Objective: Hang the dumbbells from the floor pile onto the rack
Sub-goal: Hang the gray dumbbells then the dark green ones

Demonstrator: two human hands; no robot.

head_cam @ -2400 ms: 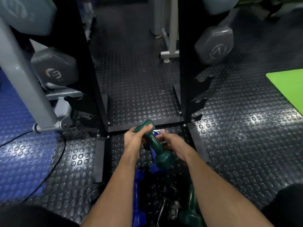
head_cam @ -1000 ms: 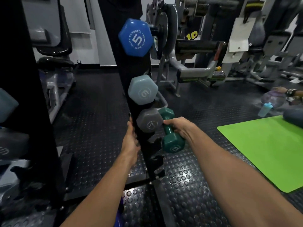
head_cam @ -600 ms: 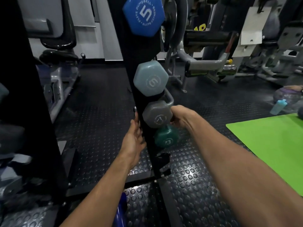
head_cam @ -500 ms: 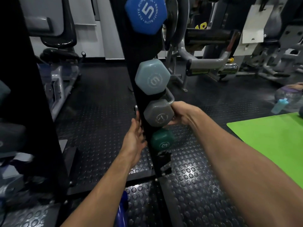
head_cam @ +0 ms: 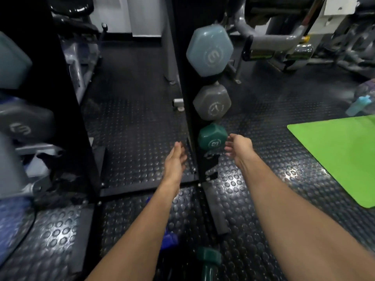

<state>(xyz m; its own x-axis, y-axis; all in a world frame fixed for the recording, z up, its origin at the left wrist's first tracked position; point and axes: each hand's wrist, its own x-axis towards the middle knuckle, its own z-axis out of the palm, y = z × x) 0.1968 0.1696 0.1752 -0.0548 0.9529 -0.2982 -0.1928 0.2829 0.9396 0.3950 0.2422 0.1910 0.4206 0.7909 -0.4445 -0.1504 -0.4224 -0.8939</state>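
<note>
A small dark green dumbbell [head_cam: 212,136] hangs on the black upright rack [head_cam: 188,94], below a grey dumbbell [head_cam: 212,102] and a pale blue one [head_cam: 210,50]. My right hand [head_cam: 237,147] hovers just right of the green dumbbell, fingers relaxed and holding nothing. My left hand [head_cam: 175,159] is left of the rack post, fingers straight, empty. On the floor between my forearms lie a blue dumbbell [head_cam: 169,239] and another green dumbbell [head_cam: 209,260], both partly hidden.
A second black rack upright [head_cam: 60,94] at the left carries a grey dumbbell [head_cam: 24,123] and a pale blue one [head_cam: 12,61]. A green mat [head_cam: 336,157] lies at the right with a bottle [head_cam: 359,105] behind it. Gym machines stand at the back on studded rubber floor.
My right hand has let go of the green dumbbell, which now hangs on the rack. Both hands have drawn back from the rack, and the view has tilted down.
</note>
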